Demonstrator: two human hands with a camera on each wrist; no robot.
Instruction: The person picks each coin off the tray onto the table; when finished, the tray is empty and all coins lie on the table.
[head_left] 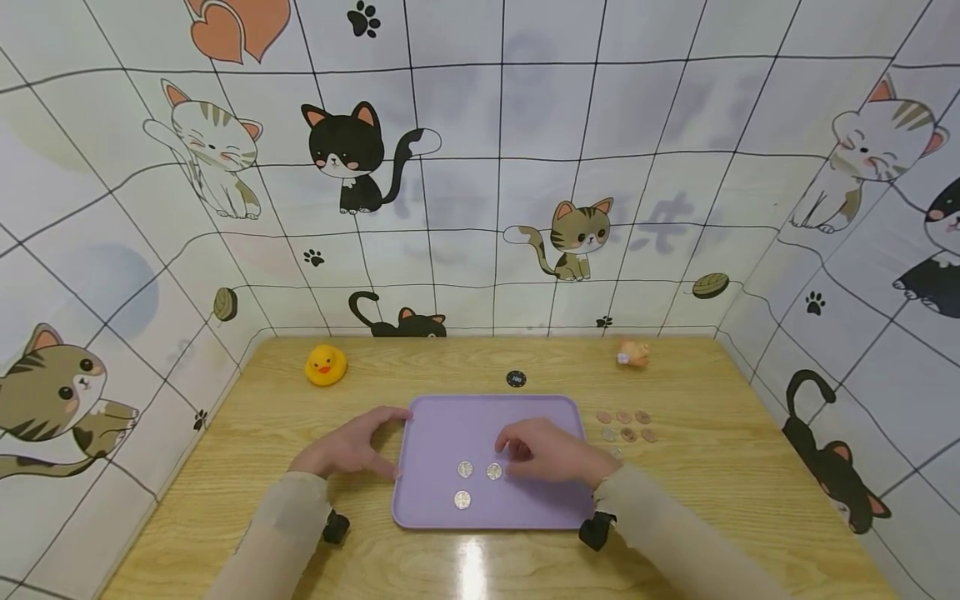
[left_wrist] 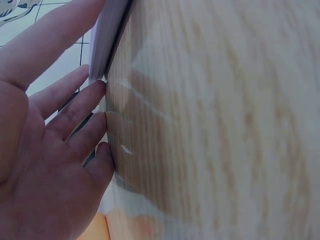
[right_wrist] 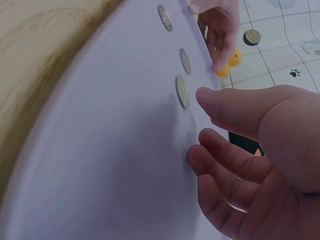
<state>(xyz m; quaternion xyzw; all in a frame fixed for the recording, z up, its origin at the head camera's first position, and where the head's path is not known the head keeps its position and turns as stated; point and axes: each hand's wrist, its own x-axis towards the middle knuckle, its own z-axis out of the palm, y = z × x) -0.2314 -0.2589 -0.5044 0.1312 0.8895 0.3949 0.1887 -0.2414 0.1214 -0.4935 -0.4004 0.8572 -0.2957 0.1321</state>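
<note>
A purple tray [head_left: 435, 417] lies on the wooden table with three silver coins on it: one coin [head_left: 465, 469] at the upper left, another [head_left: 462, 500] below it, a third [head_left: 493, 472] to their right. My left hand [head_left: 356, 442] touches the tray's left rim with thumb and fingertips, the fingers spread. Over the tray's right half hovers my right hand [head_left: 551, 450], fingers loosely bent. In the right wrist view its thumb [right_wrist: 235, 105] is close to the nearest coin [right_wrist: 182, 92], with a gap between thumb and fingers and nothing held.
Several copper and silver coins [head_left: 627, 435] lie right of the tray. Behind the tray is a black chip [head_left: 516, 379]. A yellow rubber duck [head_left: 326, 365] stands at the back left, a small orange-pink toy [head_left: 633, 353] at the back right. Cat-printed walls surround the table.
</note>
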